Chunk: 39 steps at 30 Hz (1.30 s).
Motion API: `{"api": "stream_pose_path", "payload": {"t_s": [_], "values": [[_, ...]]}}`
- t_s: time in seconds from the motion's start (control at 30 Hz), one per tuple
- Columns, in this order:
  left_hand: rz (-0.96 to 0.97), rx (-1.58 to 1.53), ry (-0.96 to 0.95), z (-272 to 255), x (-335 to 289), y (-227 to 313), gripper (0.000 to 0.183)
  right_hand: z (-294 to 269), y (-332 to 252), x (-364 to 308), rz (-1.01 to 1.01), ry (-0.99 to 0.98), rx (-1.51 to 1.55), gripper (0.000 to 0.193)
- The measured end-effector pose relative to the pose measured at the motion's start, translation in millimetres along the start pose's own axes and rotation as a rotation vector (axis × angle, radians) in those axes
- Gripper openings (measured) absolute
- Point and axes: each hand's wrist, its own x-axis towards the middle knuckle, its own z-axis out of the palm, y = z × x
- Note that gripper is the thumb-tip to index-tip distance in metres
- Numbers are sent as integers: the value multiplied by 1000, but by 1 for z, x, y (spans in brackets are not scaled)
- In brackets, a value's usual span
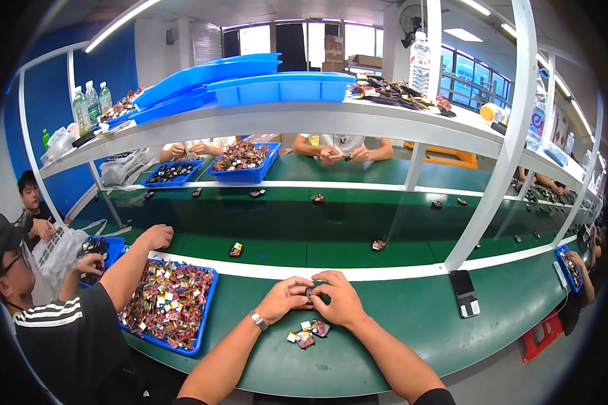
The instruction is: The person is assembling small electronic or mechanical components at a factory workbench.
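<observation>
My left hand (284, 299), with a metal watch on its wrist, and my right hand (342, 301) meet over the near part of the green table. Between their fingertips both pinch a small dark part (309, 293), largely covered by the fingers; its exact kind does not show. Just below the hands lies a small group of dark-red wired pieces (305, 341) with white and yellow tabs. To the left of my left forearm stands a blue tray (208, 316) heaped with similar small red, yellow and white pieces (165, 297).
Small pieces (379, 245) lie spaced along the green belt (304, 233) beyond a white rail. A white post (493, 182) rises at right, near a black phone-like object (463, 290). Overhead, a shelf (304, 120) carries blue trays. A co-worker's arm (132, 260) reaches in from the left; others sit across.
</observation>
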Motion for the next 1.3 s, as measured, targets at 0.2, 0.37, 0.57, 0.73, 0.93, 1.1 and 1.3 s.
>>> {"api": "stream_pose_path", "payload": {"t_s": [0.2, 0.37, 0.57, 0.73, 0.93, 1.1, 1.3], "values": [[-30, 5, 21, 4, 0, 1, 30, -6, 1, 1, 0, -62, 100, 6], [-42, 13, 44, 4, 1, 0, 27, -2, -1, -1, 17, -39, 82, 7], [5, 14, 109, 3, 2, -5, 27, 3, -2, -2, 0, 15, 17, 8], [-5, 23, 87, 6, 1, -3, 28, 5, -2, -4, 19, 35, 5, 9], [-4, 27, 91, 5, 0, -3, 29, 8, -3, -4, 13, 27, 2, 9], [-8, 9, 75, 4, 2, -3, 27, 7, -2, -5, 41, 6, 55, 11], [-1, 12, 94, 3, 2, -4, 26, 10, -3, -6, 78, 22, 42, 13]]}}
